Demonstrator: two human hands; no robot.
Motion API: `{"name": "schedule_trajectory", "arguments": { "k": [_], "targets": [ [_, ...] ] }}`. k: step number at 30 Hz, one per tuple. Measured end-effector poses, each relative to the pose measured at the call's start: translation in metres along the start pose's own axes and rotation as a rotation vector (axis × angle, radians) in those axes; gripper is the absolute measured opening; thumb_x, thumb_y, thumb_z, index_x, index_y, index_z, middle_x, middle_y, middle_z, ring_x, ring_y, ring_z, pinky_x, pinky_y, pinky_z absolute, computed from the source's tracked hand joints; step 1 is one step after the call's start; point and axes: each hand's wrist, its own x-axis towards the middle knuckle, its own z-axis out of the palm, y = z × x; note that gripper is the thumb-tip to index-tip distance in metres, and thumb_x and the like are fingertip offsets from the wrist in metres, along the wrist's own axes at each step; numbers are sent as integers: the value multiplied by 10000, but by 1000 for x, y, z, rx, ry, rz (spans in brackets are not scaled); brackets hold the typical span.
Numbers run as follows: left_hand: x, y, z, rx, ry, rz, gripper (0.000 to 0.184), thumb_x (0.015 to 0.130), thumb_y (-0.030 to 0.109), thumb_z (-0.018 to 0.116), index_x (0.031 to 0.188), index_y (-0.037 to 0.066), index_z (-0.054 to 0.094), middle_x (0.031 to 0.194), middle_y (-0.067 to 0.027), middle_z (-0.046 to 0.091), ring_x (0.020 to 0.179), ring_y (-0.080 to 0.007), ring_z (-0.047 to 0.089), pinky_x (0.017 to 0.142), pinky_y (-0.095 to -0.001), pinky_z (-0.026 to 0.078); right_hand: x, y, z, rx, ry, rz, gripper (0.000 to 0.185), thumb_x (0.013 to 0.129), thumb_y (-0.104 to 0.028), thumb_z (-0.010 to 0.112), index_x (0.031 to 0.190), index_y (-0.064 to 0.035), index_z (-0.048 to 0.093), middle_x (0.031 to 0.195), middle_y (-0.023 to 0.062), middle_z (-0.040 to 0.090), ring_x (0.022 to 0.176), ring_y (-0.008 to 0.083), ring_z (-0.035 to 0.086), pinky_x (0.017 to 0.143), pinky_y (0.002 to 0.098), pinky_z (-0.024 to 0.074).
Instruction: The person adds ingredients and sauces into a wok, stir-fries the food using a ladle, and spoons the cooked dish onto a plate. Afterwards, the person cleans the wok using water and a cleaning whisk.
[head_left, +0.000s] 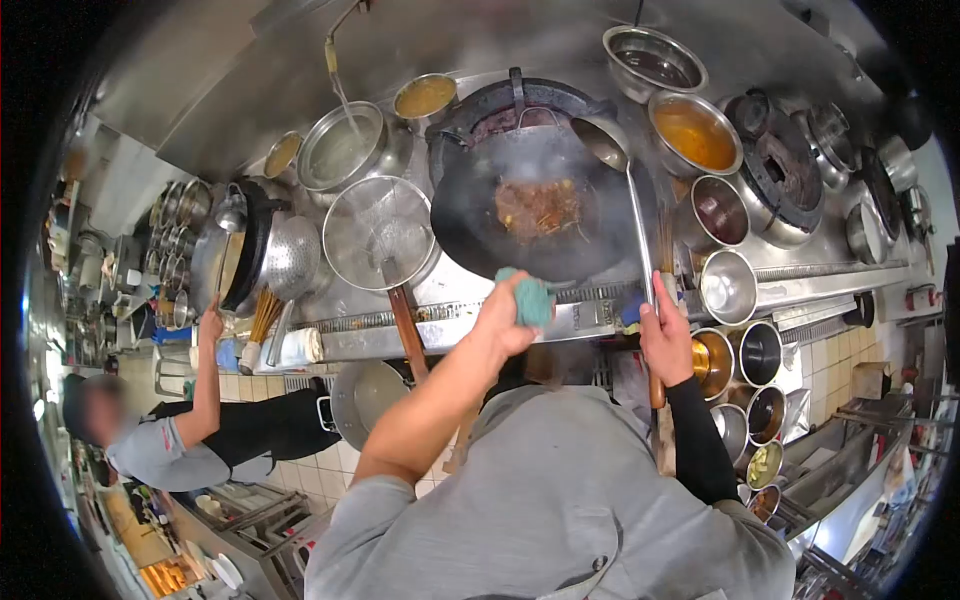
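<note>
My left hand [505, 318] is closed around a folded green cloth [533, 302] at the near edge of the black wok [465, 225]. Whether the cloth grips the wok's rim or a handle is hidden. Browned food in small pieces [538, 208] lies in the wok's bottom, and steam rises over it. In my right hand [665, 335] is the long handle of a ladle [602, 145]. Its bowl hangs over the wok's far right side, above the food and apart from it.
Left of the wok lie a wire-mesh strainer [378, 232], a pot of cloudy liquid [342, 147] and a perforated scoop [291, 257]. On the right stand a bowl of orange liquid [696, 134] and several metal containers. A co-worker [215, 432] stands at another wok to the left.
</note>
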Motion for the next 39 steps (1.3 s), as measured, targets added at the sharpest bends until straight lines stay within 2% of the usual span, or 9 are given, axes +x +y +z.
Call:
{"name": "schedule_trajectory", "arguments": {
  "k": [8,16,19,22,24,26,30,33,39],
  "targets": [
    [7,-14,-25,69,-53,13,144,938,196,590,922,53,588,868,-122,615,744,-315,645,616,-425,557,43,-4,18,-52,-56,40,575,1036,-143,536,1576,-53,362,680,-13,519,530,70,467,480,264,412],
    [11,-6,-25,60,-49,40,103,939,163,601,922,61,592,869,-115,624,775,-300,641,691,-461,568,64,-23,24,34,-51,167,588,1044,-160,524,1591,-68,328,702,2,537,467,96,467,419,289,413],
    [13,1,-26,110,-77,68,31,948,134,593,953,108,608,849,-44,651,706,-207,639,586,-388,520,62,-56,24,178,-70,295,595,1046,-168,518,1596,-70,313,705,6,533,461,103,468,402,302,413],
    [-2,-24,-23,334,61,294,120,888,82,634,999,57,597,895,-75,635,761,-226,634,653,-398,541,55,-56,25,320,-44,368,605,1045,-161,513,1605,-87,295,713,16,527,468,109,473,398,311,423],
    [10,-43,-53,696,109,515,414,819,46,671,1196,-15,509,1035,-100,581,936,-225,599,835,-374,536,40,-62,33,471,-55,427,607,1057,-177,474,1617,-106,251,763,42,544,493,127,482,390,330,432],
    [10,-53,-64,810,67,668,470,820,38,663,1247,-23,475,1052,-97,575,941,-225,599,846,-378,532,24,-81,48,726,-75,492,597,1061,-190,452,1611,-122,230,779,47,542,492,128,462,405,328,432],
    [19,-41,-47,701,10,497,229,862,-31,549,1087,7,544,948,-98,612,827,-218,649,719,-388,549,15,-126,80,1075,-165,554,443,1072,-203,438,1499,-136,344,819,57,553,558,108,461,470,309,423],
    [-12,-22,-13,460,-6,241,106,934,58,533,1035,26,539,967,-113,633,818,-232,661,658,-408,547,41,-111,94,1246,-144,629,40,1071,-176,444,1091,-151,469,829,43,546,593,69,482,521,281,426],
    [-16,-14,-16,94,-70,-78,147,948,213,586,937,66,576,924,-91,631,790,-259,635,668,-397,551,35,-95,68,1486,-206,737,45,1082,-186,418,1053,-152,414,866,44,526,596,86,468,538,284,418]
  ]
}}
